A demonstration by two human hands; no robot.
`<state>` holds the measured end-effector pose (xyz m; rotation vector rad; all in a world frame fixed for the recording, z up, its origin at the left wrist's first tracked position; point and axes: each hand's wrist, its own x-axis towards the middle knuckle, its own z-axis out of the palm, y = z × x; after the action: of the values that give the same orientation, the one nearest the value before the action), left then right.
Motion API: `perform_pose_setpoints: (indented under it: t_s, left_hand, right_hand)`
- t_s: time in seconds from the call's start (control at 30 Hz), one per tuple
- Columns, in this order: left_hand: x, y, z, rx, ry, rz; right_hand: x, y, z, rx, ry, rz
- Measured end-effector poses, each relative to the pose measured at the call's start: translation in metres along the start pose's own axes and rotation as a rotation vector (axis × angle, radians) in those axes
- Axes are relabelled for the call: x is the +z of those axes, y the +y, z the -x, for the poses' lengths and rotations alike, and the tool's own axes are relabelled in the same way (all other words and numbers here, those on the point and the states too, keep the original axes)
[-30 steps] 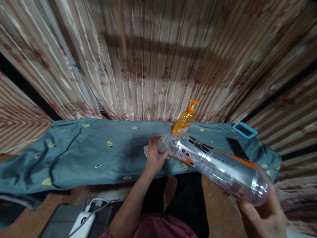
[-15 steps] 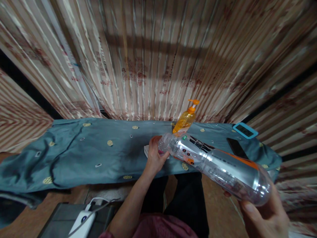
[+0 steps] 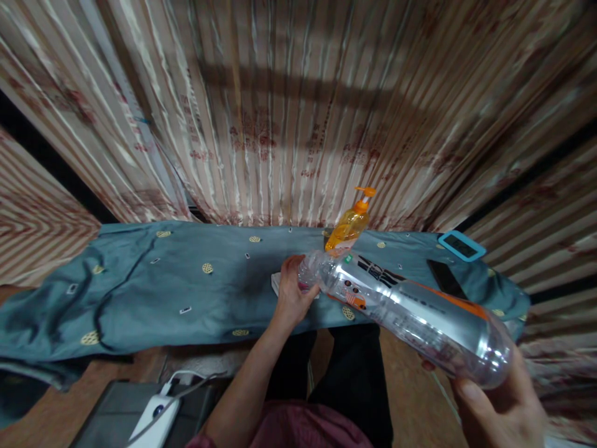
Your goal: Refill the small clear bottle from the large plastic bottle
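Note:
A large clear plastic bottle (image 3: pixel 420 317) with a silver and orange label is held slantwise above the cloth-covered table, its base toward me at the right. My right hand (image 3: pixel 499 398) is wrapped around the base end. At the narrow, clear end, my left hand (image 3: pixel 293 289) is closed around the plastic; its fingertips are partly hidden, and something reddish shows through there. Just behind that end stands a pump bottle (image 3: pixel 347 230) with orange liquid and an orange pump head. Beneath my left hand lies something white (image 3: pixel 275 284), mostly covered.
Green-grey cloth (image 3: pixel 140 292) covers the narrow table. A black phone (image 3: pixel 446 279) and a blue-framed digital display (image 3: pixel 461 245) lie at the right. Striped curtains (image 3: pixel 280 155) hang close behind. At the lower left, a white power bank (image 3: pixel 156 417) with a cable rests on a dark surface.

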<state>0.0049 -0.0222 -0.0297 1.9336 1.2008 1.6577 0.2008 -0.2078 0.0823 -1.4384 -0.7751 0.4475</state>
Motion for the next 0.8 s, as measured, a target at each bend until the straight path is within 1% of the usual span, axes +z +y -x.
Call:
perform_pose_setpoints:
  t_s: [0.17, 0.23, 0.4, 0.6, 0.8]
  left_hand:
    - [0.000, 0.000, 0.000, 0.011, 0.006, 0.019]
    - [0.000, 0.000, 0.000, 0.017, 0.012, 0.022]
    - [0.000, -0.002, 0.001, 0.003, 0.002, 0.025]
    - [0.000, -0.002, 0.001, 0.013, 0.003, 0.021]
    - [0.000, 0.000, 0.001, 0.007, 0.002, -0.001]
  right_hand:
    - [0.004, -0.010, 0.005, 0.043, -0.013, 0.017]
    - [0.003, -0.008, 0.004, 0.042, -0.016, 0.008]
    - [-0.002, 0.003, -0.001, -0.016, 0.001, -0.026]
    - [-0.001, -0.003, 0.000, -0.003, -0.023, -0.005]
    - [-0.011, 0.007, -0.006, -0.049, -0.023, 0.007]
